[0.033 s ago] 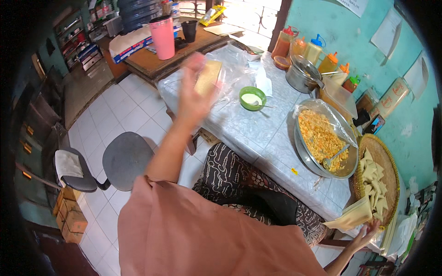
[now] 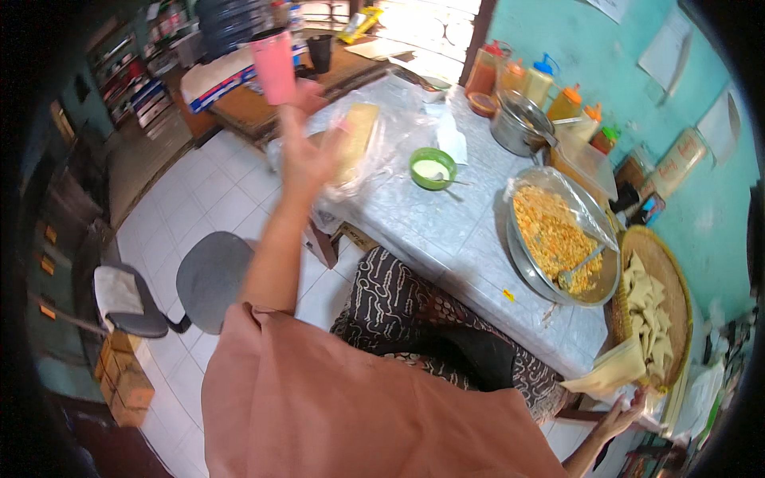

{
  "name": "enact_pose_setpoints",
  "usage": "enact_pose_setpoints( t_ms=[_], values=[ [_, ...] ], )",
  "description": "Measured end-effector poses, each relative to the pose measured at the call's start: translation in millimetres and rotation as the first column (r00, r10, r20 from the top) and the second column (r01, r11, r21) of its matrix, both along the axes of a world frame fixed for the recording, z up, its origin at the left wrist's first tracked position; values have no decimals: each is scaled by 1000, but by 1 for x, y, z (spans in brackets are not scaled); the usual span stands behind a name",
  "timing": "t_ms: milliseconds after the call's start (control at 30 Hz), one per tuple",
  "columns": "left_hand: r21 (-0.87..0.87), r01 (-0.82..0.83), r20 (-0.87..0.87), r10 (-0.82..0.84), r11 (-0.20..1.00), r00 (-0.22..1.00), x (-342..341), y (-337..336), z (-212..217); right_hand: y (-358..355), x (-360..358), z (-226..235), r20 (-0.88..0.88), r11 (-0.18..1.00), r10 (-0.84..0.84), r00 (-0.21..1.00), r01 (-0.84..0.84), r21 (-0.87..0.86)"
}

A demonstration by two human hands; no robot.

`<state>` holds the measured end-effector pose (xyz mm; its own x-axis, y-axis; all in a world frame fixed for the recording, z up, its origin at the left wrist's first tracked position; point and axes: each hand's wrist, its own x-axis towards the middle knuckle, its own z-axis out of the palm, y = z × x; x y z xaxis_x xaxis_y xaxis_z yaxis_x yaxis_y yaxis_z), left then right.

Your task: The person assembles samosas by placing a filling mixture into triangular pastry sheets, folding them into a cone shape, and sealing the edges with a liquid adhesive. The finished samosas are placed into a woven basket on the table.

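Observation:
My left hand (image 2: 307,151) is raised over the far left of the table, blurred, its fingers spread and holding nothing visible. Right beside it, a pale yellow rectangular stack of wrapper sheets (image 2: 360,131) lies on a clear plastic bag (image 2: 394,119). At the lower right, my right hand (image 2: 621,416) is by the near edge of a round woven tray (image 2: 673,295), fingers apart. Folded triangular pastries (image 2: 647,315) are piled on that tray. Close to the right hand, a flat pale wrapper sheet (image 2: 610,372) hangs at the table corner.
A metal bowl of orange-yellow filling (image 2: 550,239) with a spoon stands on the right of the table (image 2: 446,239). A green bowl of white paste (image 2: 434,169) sits mid-table. Sauce bottles (image 2: 540,80) and a pot (image 2: 519,127) line the wall. A grey stool (image 2: 211,279) is at left.
My left hand has moved left, away from the wrapper stack, uncovering more of it. My right hand has shifted slightly left by the tray's edge.

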<state>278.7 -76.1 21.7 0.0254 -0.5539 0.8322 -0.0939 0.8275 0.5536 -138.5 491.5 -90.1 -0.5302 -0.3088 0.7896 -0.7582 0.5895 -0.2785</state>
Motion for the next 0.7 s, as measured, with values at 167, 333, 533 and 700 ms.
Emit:
enact_pose_setpoints(
  t_ms=[167,333,533,700],
  values=[
    [-99,-322,108,332,942,937,83,-187,-14,35,69,-104,793,874,-12,610,392,-289],
    [-12,-752,354,706,659,613,110,-323,-44,45,136,-237,773,743,616,-153,441,-504],
    [-41,-744,213,733,667,646,158,-388,-60,-29,149,-170,960,915,143,241,338,-221],
    [152,-732,264,686,664,678,124,-373,-57,-69,159,-127,715,906,-422,557,260,333]
  ],
)
